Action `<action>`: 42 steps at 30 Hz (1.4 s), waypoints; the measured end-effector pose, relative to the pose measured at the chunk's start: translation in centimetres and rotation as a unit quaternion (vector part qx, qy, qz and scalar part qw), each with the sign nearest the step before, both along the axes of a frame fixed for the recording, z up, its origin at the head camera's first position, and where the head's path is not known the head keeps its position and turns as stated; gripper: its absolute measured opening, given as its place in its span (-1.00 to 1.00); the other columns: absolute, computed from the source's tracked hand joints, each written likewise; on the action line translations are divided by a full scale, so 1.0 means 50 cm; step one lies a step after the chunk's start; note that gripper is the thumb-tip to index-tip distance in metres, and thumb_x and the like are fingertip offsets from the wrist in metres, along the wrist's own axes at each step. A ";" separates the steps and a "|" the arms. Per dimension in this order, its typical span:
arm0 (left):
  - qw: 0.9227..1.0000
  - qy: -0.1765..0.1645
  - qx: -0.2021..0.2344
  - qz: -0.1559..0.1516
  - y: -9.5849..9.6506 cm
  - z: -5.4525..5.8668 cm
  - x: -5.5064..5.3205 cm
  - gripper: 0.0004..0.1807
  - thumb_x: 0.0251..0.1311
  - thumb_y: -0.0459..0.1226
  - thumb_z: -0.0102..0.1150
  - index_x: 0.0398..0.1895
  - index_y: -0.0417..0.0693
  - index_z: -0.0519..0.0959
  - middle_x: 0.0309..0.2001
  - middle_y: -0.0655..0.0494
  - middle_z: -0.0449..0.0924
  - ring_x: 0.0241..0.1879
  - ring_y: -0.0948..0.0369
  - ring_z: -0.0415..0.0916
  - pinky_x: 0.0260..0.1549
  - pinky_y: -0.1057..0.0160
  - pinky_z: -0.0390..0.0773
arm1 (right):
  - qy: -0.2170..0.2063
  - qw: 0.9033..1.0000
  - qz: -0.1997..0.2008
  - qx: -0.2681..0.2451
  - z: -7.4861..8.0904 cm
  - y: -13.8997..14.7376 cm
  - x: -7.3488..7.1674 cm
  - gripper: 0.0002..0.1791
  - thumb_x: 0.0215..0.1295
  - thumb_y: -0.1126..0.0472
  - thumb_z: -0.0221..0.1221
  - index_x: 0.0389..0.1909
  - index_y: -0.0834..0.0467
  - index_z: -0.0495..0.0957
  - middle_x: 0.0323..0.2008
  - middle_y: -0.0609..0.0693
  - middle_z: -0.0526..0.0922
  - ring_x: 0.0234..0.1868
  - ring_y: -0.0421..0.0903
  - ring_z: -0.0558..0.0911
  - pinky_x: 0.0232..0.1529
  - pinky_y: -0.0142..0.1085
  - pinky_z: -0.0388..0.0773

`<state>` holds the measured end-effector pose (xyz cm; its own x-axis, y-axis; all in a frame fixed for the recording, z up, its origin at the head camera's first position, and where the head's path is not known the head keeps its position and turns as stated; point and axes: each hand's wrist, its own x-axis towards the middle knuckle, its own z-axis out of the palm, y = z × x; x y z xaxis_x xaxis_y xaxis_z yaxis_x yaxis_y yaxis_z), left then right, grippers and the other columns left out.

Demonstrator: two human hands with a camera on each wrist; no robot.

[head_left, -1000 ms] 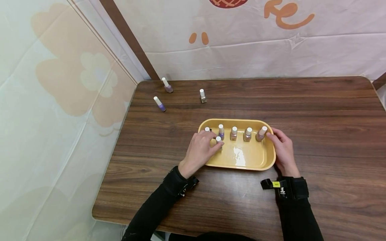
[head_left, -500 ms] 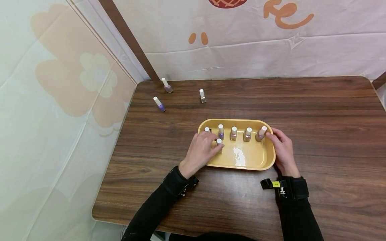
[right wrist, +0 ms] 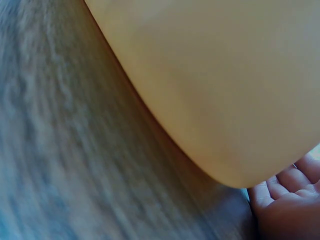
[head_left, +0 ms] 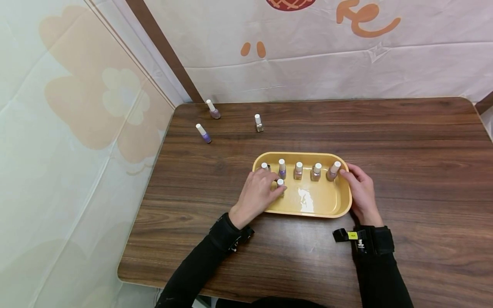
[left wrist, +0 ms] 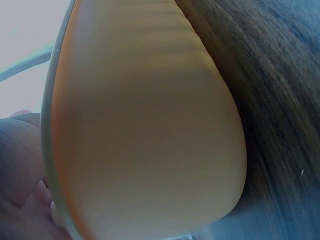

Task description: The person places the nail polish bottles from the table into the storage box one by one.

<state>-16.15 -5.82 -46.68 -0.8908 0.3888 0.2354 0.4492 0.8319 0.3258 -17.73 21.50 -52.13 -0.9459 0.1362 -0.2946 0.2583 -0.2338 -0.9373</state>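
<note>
My left hand [head_left: 256,190] reaches over the left end of a yellow tray [head_left: 319,199] and pinches a white-capped nail polish bottle [head_left: 280,183] between thumb and fingers; its lower part is mostly hidden. Behind it, several nail polish bottles stand in a row along the tray's far side, from a partly covered one [head_left: 264,165] past a purple one [head_left: 283,173] to a tilted mauve one [head_left: 333,171]. At the right end my right hand [head_left: 362,194] holds the tray, thumb at the rim. Both wrist views mostly show the tray's outer wall [left wrist: 150,125].
Beyond the tray on the wooden table [head_left: 416,171] stand three more bottles: a mauve one [head_left: 215,113], a purple one [head_left: 206,136] and a greyish one [head_left: 259,125]. A printed cloth [head_left: 327,72] hangs behind the table, and another sheet [head_left: 84,171] hangs at the left.
The pinched bottle has shifted slightly toward the person and to the right, with the left hand's fingertips. The right hand and tray stay where they were.
</note>
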 end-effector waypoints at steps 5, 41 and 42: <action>1.000 -0.003 -0.007 0.006 0.000 -0.003 0.002 -0.76 0.12 -0.06 0.35 -0.33 -0.02 0.69 -0.44 0.15 0.68 -0.33 0.22 0.52 -0.20 0.15 0.48 | -0.002 1.000 -0.002 0.001 0.001 -0.001 0.000 -0.79 0.29 0.12 0.24 -0.08 0.03 0.57 -0.15 -0.18 0.59 -0.20 -0.34 0.62 -0.23 -0.53 0.58; 0.999 -0.020 -0.044 -0.005 0.003 -0.003 -0.001 -0.80 0.13 -0.08 0.33 -0.40 -0.01 0.66 -0.64 0.29 0.38 -0.44 0.25 0.34 -0.36 0.27 0.36 | -0.006 1.000 -0.002 0.002 -0.001 0.000 -0.002 -0.76 0.29 0.12 0.24 -0.05 0.05 0.57 -0.15 -0.18 0.58 -0.21 -0.35 0.62 -0.23 -0.53 0.58; 0.999 -0.021 -0.045 -0.005 0.003 -0.003 -0.001 -0.80 0.13 -0.08 0.33 -0.41 -0.01 0.66 -0.64 0.29 0.38 -0.44 0.25 0.33 -0.36 0.28 0.35 | -0.007 1.000 -0.001 0.004 -0.001 0.000 -0.002 -0.75 0.29 0.12 0.24 -0.04 0.06 0.57 -0.14 -0.18 0.58 -0.21 -0.35 0.62 -0.23 -0.53 0.58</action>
<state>-16.21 -5.68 -46.81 -0.8947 0.4164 0.1619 0.4459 0.8541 0.2677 -17.81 21.51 -52.18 -0.9414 0.1411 -0.3064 0.2707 -0.2262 -0.9357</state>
